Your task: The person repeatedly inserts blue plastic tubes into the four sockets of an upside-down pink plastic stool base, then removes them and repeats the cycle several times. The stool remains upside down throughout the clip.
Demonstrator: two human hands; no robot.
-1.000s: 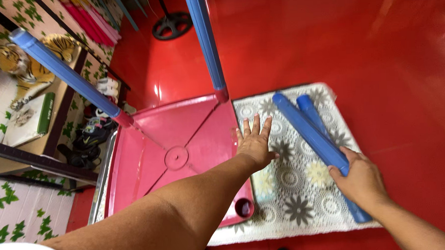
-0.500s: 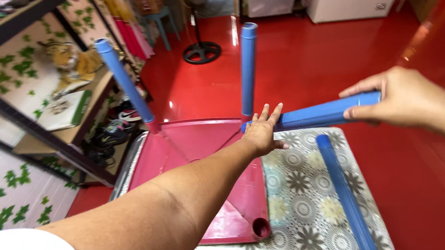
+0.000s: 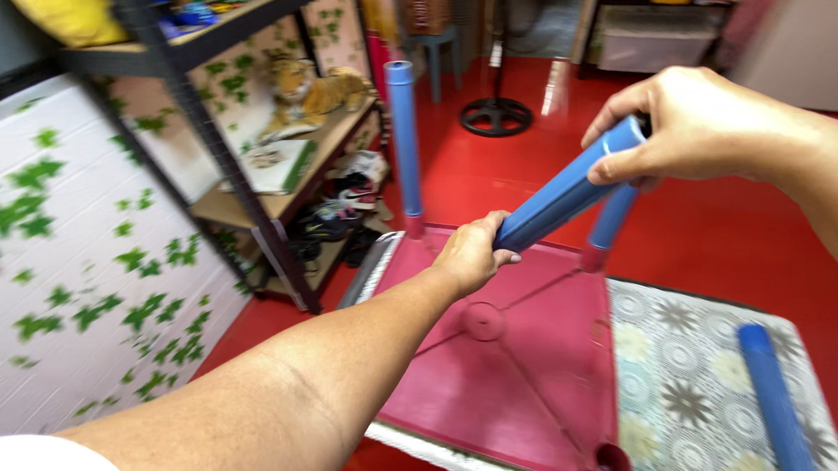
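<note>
- The room has a shiny red floor (image 3: pixel 716 234), a wall with green leaf shapes (image 3: pixel 95 275), and a dark metal shelf rack (image 3: pixel 222 168) on the left.
- A stuffed toy tiger (image 3: pixel 312 91) lies on a shelf of the rack, with shoes (image 3: pixel 344 219) below it.
- A pink plastic table top (image 3: pixel 498 381) lies upside down on the floor, partly over a patterned flowery mat (image 3: pixel 694 393).
- Two blue plastic tube legs stand up from it: one at the far left corner (image 3: pixel 402 143), one at the far right corner (image 3: pixel 612 218).
- The left hand (image 3: pixel 471 252) is curled around the low end of a third blue plastic tube leg (image 3: pixel 566 189).
- The right hand (image 3: pixel 703 123) grips the high end, fingers (image 3: pixel 621 168) wrapped tight.
- This leg is tilted, up in the air above the table top.
- A fourth blue tube leg (image 3: pixel 773 400) lies flat on the mat, well apart from both hands.
- A black round fan base (image 3: pixel 496 115) stands far back on the floor.
</note>
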